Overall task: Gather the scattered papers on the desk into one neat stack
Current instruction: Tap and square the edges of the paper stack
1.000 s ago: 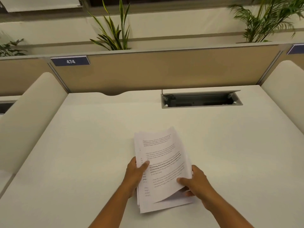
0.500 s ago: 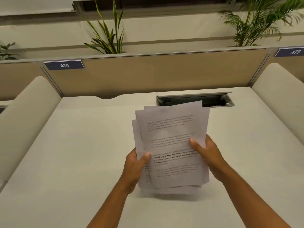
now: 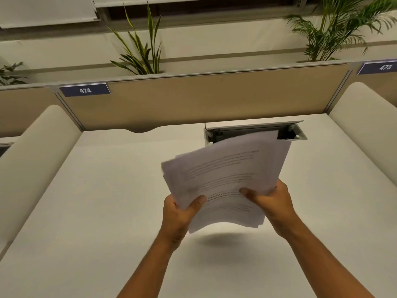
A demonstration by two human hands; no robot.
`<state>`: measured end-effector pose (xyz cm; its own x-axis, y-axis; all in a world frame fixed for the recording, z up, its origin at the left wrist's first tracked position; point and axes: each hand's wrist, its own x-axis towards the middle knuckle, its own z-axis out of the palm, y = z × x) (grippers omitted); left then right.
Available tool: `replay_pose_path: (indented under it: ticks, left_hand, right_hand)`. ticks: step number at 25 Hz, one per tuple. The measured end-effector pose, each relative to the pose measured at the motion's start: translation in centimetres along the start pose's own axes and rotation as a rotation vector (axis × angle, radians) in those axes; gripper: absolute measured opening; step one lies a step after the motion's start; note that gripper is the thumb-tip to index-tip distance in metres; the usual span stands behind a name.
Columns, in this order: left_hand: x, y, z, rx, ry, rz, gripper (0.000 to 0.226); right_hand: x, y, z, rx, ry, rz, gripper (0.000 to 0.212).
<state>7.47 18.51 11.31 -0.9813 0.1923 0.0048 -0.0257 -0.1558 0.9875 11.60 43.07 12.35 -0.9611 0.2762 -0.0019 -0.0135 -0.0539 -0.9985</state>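
A bundle of several printed white papers [image 3: 225, 173] hangs in the air above the white desk [image 3: 103, 211], tilted with its top edge leaning to the right. The sheets are fanned unevenly at the left and bottom edges. My left hand [image 3: 178, 214] grips the bundle's lower left edge, thumb on top. My right hand [image 3: 272, 201] grips the lower right edge, thumb pressed on the printed face. A soft shadow of the bundle lies on the desk below it. No loose sheet shows on the desk.
An open cable tray [image 3: 292, 133] is sunk into the desk's far side, partly hidden by the papers. A tan partition [image 3: 193, 100] with label 474 [image 3: 84, 90] closes the back. Padded dividers [image 3: 32, 160] stand left and right. Plants [image 3: 141, 46] sit behind.
Both hands have lifted the papers off the desk and raised them. The bundle has swung so that its top leans right, and my right hand has shifted along its right edge.
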Motion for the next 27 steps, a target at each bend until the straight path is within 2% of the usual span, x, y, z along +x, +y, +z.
replay_pose_path:
  ticks: [3,7,9,12,17,21,24,27]
  left_hand:
    - [0.1,0.0,-0.1,-0.023,-0.029,0.001,0.042]
    - [0.4,-0.4,-0.2,0.082,-0.067,0.025,0.042]
    - [0.4,-0.6,-0.2,0.057,-0.061,-0.016,0.043]
    - [0.3,-1.0,0.2,0.048,-0.054,-0.059,0.041]
    - [0.3,-0.8,0.4,0.055,-0.068,-0.058,0.035]
    - [0.1,-0.3,-0.1,0.076,-0.070,-0.047,0.032]
    - [0.1,0.0,-0.2,0.087,-0.092,-0.020,0.039]
    - [0.1,-0.5,0.1,0.090,-0.097,-0.060,0.035]
  right_hand:
    - [-0.3,0.6,-0.7,0.033,-0.079,-0.004,0.063]
    - [-0.2,1.2,-1.4,0.050,-0.096,0.002,0.074]
    - [0.0,1.7,-1.5,0.062,-0.100,0.016,0.071]
    - [0.1,2.2,-0.6,0.064,-0.116,0.047,0.056]
    - [0.0,1.9,0.7,0.063,-0.094,0.023,0.037]
    - [-0.3,1.2,0.3,0.043,-0.105,0.003,0.040]
    - [-0.4,0.9,-0.2,0.030,-0.107,-0.003,0.040]
    - [-0.4,1.5,-0.2,0.041,-0.102,0.029,0.037]
